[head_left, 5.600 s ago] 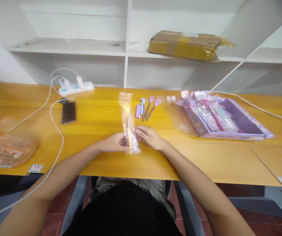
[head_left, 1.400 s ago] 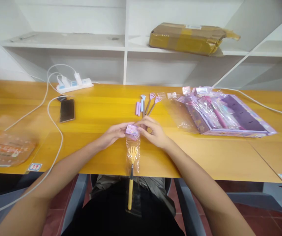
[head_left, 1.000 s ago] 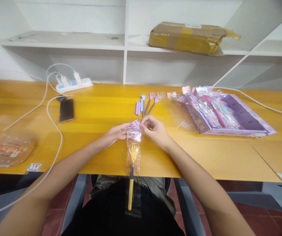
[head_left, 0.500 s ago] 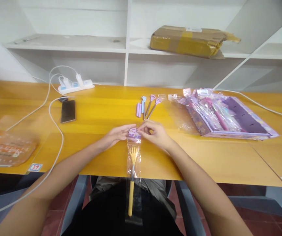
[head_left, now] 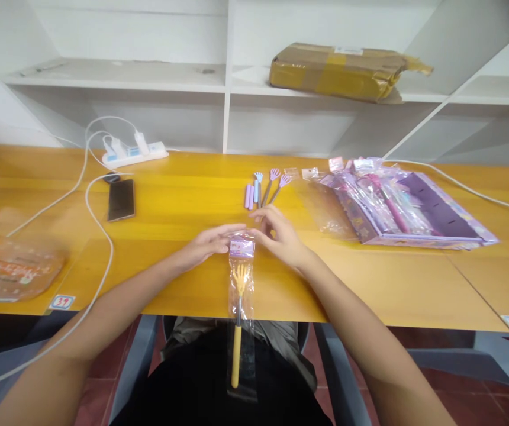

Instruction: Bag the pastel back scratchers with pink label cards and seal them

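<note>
Desk [head_left: 174,198]: clear bag [head_left: 247,307] with yellow scratcher [head_left: 237,334] juts past near edge, its overhang liable to drag it down if purchase is slight—left hand [head_left: 201,245] half-curled at its top, right hand [head_left: 281,239] part-open, thumb there, can't tell whether either grips—and fumbling could crease the purple card [head_left: 241,248].

One head-worn view, close above the table [head_left: 370,290], forward and down (own torso [head_left: 192,378] at bottom), white shelving [head_left: 226,106] beyond.
</note>
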